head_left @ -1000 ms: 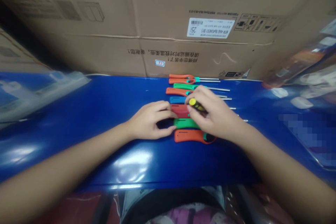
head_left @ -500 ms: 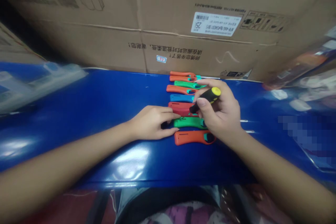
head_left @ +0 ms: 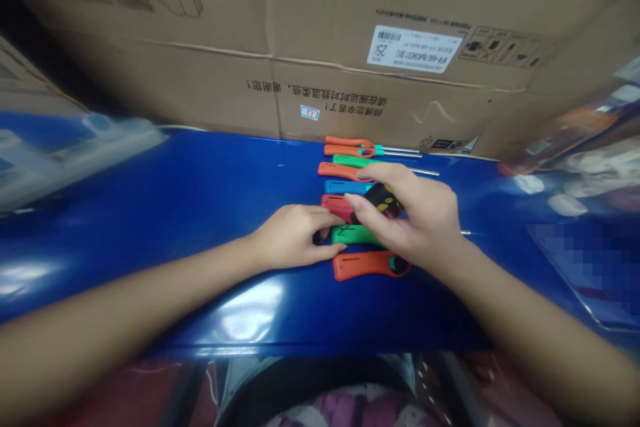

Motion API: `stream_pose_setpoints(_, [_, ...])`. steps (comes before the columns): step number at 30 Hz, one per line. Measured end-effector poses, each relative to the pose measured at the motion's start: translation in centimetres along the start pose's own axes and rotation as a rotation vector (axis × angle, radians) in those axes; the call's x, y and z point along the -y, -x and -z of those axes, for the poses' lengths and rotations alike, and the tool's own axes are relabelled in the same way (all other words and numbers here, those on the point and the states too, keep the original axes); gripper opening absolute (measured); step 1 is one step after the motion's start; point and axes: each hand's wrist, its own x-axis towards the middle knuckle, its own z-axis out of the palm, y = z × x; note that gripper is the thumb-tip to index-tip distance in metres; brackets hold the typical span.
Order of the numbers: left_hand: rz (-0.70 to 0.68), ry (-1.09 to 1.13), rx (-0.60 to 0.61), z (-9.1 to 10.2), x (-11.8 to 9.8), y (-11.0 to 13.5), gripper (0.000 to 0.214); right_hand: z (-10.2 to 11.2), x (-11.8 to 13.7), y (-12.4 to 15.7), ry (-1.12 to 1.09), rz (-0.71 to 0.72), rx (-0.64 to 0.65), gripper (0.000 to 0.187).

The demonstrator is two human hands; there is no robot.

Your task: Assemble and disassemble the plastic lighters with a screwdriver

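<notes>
- On my feed, the green lighter [head_left: 353, 235] sits between the two hands, second from the near edge of a row on the blue worktop [head_left: 200, 193].
- Its long axis runs left to right, handle end at the left, like its neighbours: the red lighter [head_left: 334, 204] just on its far side, the orange lighter [head_left: 363, 267] on its near side.
- I read the left grip [head_left: 287, 237] as the nearer hand to that handle end; its thumb and finger stand apart, straddling the end from the near and far sides. Whether they squeeze it, I can't tell from here.
- The right grip [head_left: 425, 207] is wrapped around a black-and-yellow tool [head_left: 384, 199], probably a screwdriver, coming in from the right over the middle of the red and green handles.
- I see the tool's body slanting from far right to near left, so its axis crosses the lighters at an angle. The relation I'd judge everything turns on is this slant against the handle.
- A thin dark line shows beside the left fingertips, over the green handle; I can't say if it is the tool's tip or a slot.
</notes>
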Motion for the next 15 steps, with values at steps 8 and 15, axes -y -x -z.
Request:
stream_pose_setpoints(8, [0.041, -0.006, -0.017, 0.0, -0.2, -0.2, 0.017, 2.0, 1.6, -4.6, 0.042, 0.160, 0.338, 0.026])
stream_pose_setpoints(15, [0.075, 0.030, -0.018, -0.4, -0.1, -0.2, 0.012, 1.8, 0.6, -4.4, 0.019, 0.418, 0.331, 0.029])
